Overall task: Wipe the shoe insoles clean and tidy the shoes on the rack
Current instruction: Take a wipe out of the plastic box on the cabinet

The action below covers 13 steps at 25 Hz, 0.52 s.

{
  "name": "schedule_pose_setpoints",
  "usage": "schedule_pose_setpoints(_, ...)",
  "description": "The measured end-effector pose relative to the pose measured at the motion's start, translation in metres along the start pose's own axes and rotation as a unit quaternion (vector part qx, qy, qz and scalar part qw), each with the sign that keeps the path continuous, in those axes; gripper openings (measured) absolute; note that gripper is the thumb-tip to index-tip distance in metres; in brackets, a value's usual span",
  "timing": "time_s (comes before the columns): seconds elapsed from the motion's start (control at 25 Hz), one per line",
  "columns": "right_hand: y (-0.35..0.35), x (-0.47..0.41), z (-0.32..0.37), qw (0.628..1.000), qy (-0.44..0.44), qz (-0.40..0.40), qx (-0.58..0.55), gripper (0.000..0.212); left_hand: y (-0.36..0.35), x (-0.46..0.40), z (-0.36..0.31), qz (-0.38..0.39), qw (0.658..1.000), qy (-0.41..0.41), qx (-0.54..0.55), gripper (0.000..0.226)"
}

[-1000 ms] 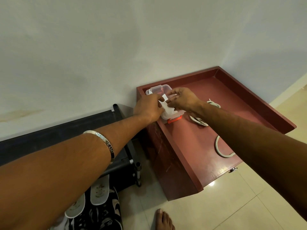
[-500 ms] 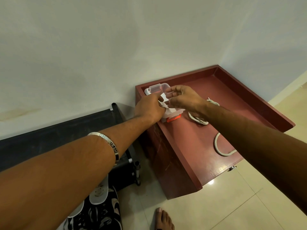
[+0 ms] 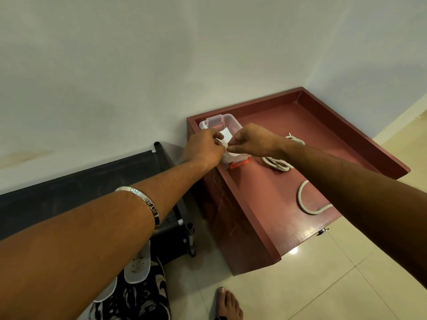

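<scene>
Head view: left hand and right hand are pinching a white wipe over the plastic box; tugging unevenly is risking tearing it.

A plain white wall meets another wall in a corner. A dark red wooden cabinet with a raised rim stands in that corner on glossy cream floor tiles, which reflect a small light spot.
</scene>
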State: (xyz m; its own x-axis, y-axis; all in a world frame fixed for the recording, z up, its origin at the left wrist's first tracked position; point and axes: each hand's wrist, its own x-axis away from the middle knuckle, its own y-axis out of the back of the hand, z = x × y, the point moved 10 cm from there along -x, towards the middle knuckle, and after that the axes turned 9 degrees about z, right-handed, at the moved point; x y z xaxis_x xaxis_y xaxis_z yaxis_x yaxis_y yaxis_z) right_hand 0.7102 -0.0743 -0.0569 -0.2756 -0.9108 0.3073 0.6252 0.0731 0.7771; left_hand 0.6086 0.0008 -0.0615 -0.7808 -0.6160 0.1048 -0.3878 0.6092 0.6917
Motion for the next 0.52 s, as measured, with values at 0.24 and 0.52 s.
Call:
schedule_pose_setpoints(0.24,0.002,-0.004,-0.008,0.997,-0.023,-0.02,-0.065,0.012,0.001,0.005,0.002,-0.007,1.0,-0.003,0.014,0.03)
schedule_pose_setpoints(0.52,0.006,-0.018,-0.012,0.988,-0.048,-0.089,-0.114,0.014,-0.006,0.026,-0.017,-0.02,0.994,-0.08,-0.073,0.023)
